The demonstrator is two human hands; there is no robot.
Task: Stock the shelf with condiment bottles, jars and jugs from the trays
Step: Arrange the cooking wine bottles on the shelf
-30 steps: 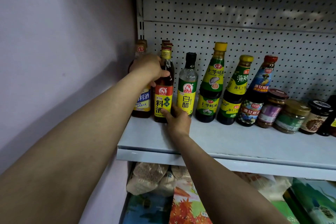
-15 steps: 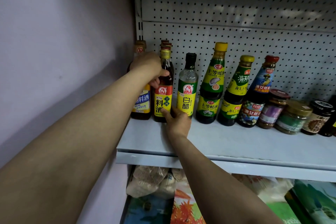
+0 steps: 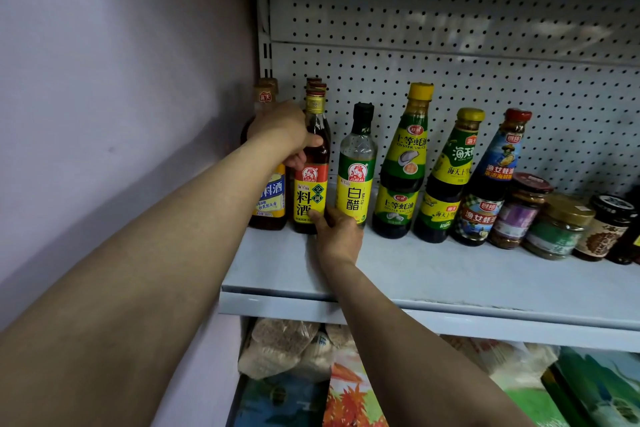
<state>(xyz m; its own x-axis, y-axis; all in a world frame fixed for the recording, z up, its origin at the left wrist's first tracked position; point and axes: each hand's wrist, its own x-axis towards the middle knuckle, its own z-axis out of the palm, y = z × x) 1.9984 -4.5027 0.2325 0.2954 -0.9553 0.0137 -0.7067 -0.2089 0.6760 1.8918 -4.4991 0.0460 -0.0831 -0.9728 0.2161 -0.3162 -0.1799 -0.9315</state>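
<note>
A dark cooking wine bottle (image 3: 310, 191) with a red and yellow label stands second from the left on the grey shelf (image 3: 450, 281). My left hand (image 3: 282, 133) grips its shoulder, thumb across the front. The back of that hand covers part of the blue-label bottle (image 3: 273, 198) in the corner. My right hand (image 3: 337, 234) holds the wine bottle's base, thumb on the lower label, while its fingers are hidden in the gap beside the white vinegar bottle (image 3: 356, 184). More bottle caps show behind the wine bottle.
Right of the vinegar stand three oyster sauce bottles (image 3: 405, 163), then several squat jars (image 3: 561, 225). A pegboard backs the shelf and a wall (image 3: 104, 80) closes its left end. Bagged goods (image 3: 284, 347) fill the shelf below.
</note>
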